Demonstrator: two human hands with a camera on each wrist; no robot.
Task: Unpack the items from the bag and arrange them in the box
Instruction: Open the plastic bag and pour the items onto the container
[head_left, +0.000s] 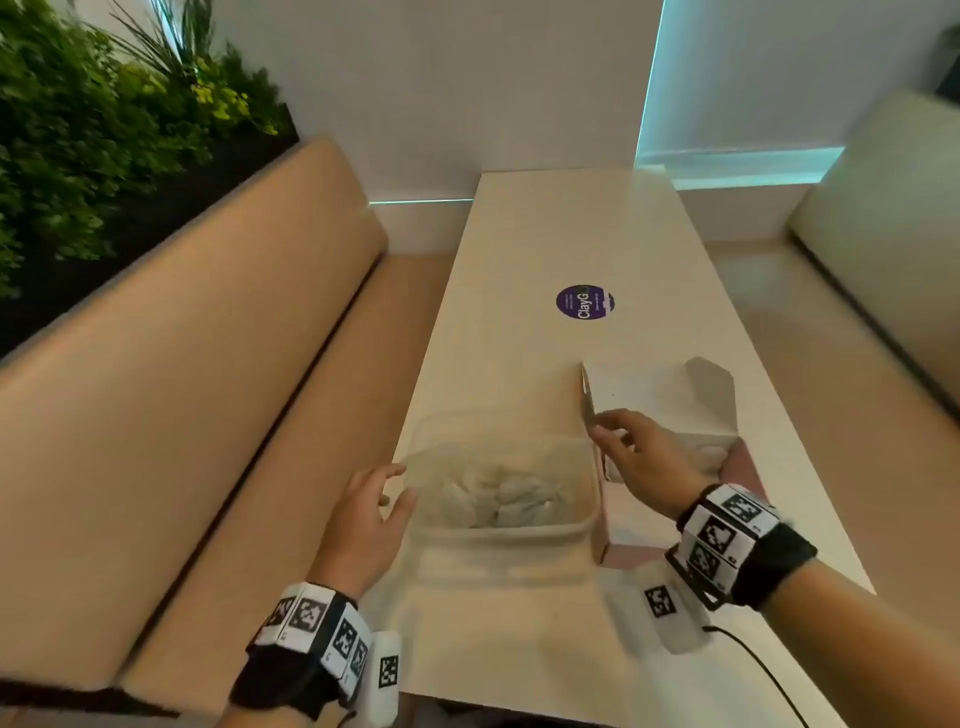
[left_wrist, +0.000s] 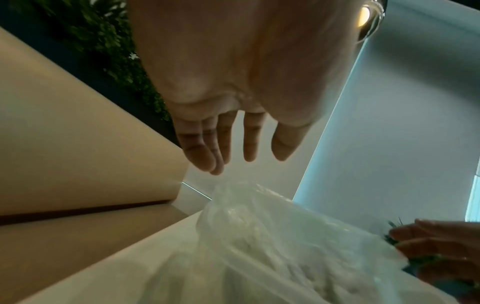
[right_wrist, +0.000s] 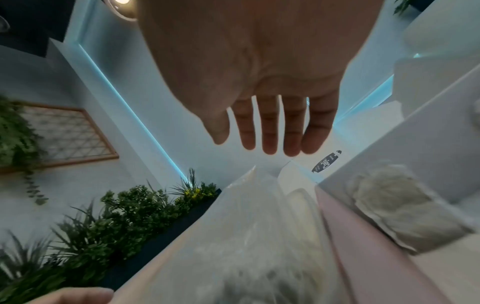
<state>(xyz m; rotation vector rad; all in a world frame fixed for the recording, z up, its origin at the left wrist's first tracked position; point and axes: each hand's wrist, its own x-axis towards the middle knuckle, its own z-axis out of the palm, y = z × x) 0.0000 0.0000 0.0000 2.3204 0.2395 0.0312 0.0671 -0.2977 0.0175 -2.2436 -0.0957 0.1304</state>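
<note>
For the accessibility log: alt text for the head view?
Two open hands, left hand and right hand, reach over a clear plastic bag on a white table. An open box stands right of the bag; a tan bench runs along the left.

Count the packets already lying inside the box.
1: a pale packet lies on the floor of the open box, right of the clear bag. Others may be hidden behind its walls.

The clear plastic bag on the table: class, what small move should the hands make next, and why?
Probably the left hand closes on the clear plastic bag edge to steady it. Both hands are open, the right hand hovers between bag and open white cardboard box, and pale items remain inside.
</note>
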